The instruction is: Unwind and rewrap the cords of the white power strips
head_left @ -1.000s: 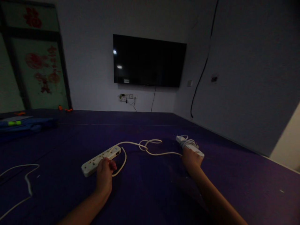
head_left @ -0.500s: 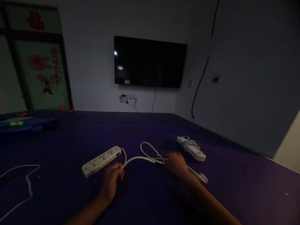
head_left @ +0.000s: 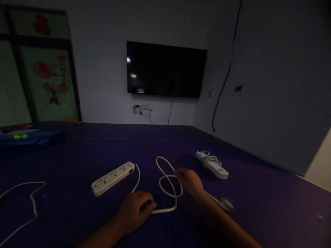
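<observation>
A white power strip [head_left: 113, 179] lies on the dark blue floor, its sockets facing up. Its white cord [head_left: 162, 184] runs from the strip's right end, passes under my left hand [head_left: 136, 210] and forms loose loops between my hands. My left hand is closed on the cord near the front, thumb and fingers pinching it. My right hand [head_left: 190, 181] pinches the looped cord at its right side. The plug [head_left: 225, 203] of the cord rests on the floor beyond my right forearm, with its prongs pointing right.
A second white power strip [head_left: 213, 167], wrapped in its own cord, lies at the right. Another thin white cable [head_left: 33, 199] curves over the floor at left. Folded blue cloth [head_left: 38, 137] lies farther back. A television [head_left: 165, 69] hangs on the far wall.
My left hand has moved right and nearer to me with the cord. My right hand has shifted slightly, and the cord between them has gone from stretched to looser, rounder loops.
</observation>
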